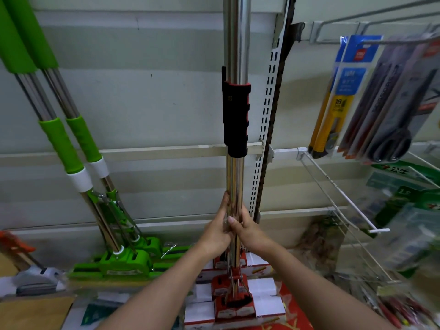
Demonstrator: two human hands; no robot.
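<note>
Currently the steel mop pole [235, 186] is held upright before the shelf wall [142, 103], clamped low by left hand [215, 236] and right hand [247, 232], fingers [225, 206] wrapped round it, probably so its red head [234, 298] is steadied.

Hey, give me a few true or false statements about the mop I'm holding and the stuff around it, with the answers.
1. The left hand and right hand grip the pole below the black grip. True.
2. The mops leaning at left are blue. False: they are green.
3. The held pole ends in a red head. True.
4. Nothing hangs on the right. False: packs hang there.
</note>
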